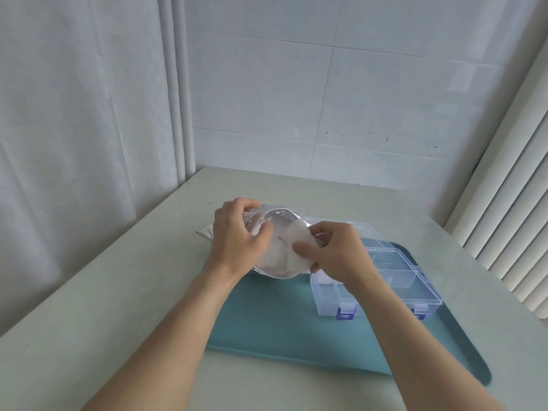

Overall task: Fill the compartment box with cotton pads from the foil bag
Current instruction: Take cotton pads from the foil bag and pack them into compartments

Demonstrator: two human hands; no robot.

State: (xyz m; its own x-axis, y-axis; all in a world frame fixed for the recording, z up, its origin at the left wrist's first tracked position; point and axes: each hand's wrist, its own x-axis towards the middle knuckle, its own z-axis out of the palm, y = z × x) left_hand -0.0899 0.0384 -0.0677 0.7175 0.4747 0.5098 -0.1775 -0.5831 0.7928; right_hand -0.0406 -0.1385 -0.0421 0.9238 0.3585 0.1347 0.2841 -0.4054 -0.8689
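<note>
We see the foil bag (268, 216) held up over the far left corner of the teal mat (281, 321), its mouth pulled wide toward us so the silver lining shows as a shiny oval rim. The outside carries faint printing, too blurred to read, and its sealed tail lies on the pale table (103, 292) behind the left hand (237, 235). That hand grips the bag's left edge, fingers curled over the rim and thumb tucked against the opening. Inside the mouth sit white cotton pads (284, 250), flat and soft-edged, stacked so closely that we cannot tell one from another. Our right hand (338, 253) pinches the front of that stack between thumb and bent fingers, right at the bag's lip. Just beside and below the right wrist rests the clear compartment box (394, 280), lid open, on the mat; it has thin dividers and two blue latches (345, 314) on its near wall. One near compartment holds something white, partly hidden by the wrist.
</note>
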